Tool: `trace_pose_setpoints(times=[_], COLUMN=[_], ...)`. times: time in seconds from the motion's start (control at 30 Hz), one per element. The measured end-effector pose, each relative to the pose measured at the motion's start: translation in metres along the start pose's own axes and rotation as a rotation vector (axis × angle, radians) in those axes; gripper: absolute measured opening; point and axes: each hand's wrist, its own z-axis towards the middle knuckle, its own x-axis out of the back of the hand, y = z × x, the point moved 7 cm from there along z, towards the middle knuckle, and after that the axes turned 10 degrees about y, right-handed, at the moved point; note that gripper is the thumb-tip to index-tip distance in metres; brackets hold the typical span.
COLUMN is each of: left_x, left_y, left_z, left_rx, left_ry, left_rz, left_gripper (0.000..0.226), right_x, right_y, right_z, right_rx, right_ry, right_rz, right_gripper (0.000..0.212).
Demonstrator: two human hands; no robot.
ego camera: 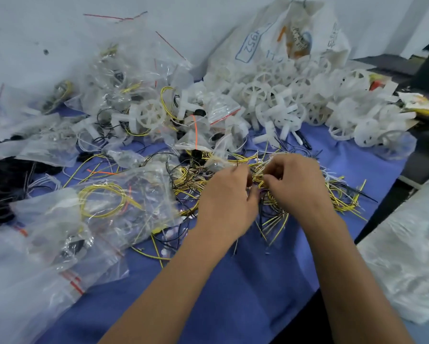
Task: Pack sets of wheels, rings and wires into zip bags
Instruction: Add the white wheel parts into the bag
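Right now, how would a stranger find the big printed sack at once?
Look along the far edge of the blue cloth to the heap of white wheels. Behind it slumps the sack, against the wall. Alone among the clear bags, it is opaque white with blue numbers.

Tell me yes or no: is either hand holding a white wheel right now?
No. The left hand and right hand both pinch into the tangle of yellow and black wires; the white wheels lie heaped farther back.

Both hands in the wire tangle [305,192] on the blue cloth [245,281] — left hand [227,192] and right hand [294,181] pinch yellow strands between curled fingertips, nearly touching. Filled zip bags [89,214] left of the fingers, white wheels [295,95] beyond them.
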Motion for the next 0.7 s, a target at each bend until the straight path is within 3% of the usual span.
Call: trace_pose_setpoints(times=[0.2,0.37,0.7], left_x=[-0.030,-0.034,0.011], left_y=[-0.003,-0.004,-0.019], left_z=[-0.011,-0.011,0.009], left_rx=[0.058,0.050,0.179], left_ry=[-0.055,-0.012,0.096], left_rz=[0.082,0.102,-0.182], left_gripper=[0.030,0.030,0.012], right_x=[-0.014,-0.019,0.012], right_y=[0.018,0.013,-0.023], right_z=[-0.004,0.000,0.015], right_rx=[-0.043,-0.023,0.083], right_ry=[-0.251,-0.290,-0.083], right_rz=[-0.198,-0.192,0.076], right_gripper=[0.031,0.016,0.012])
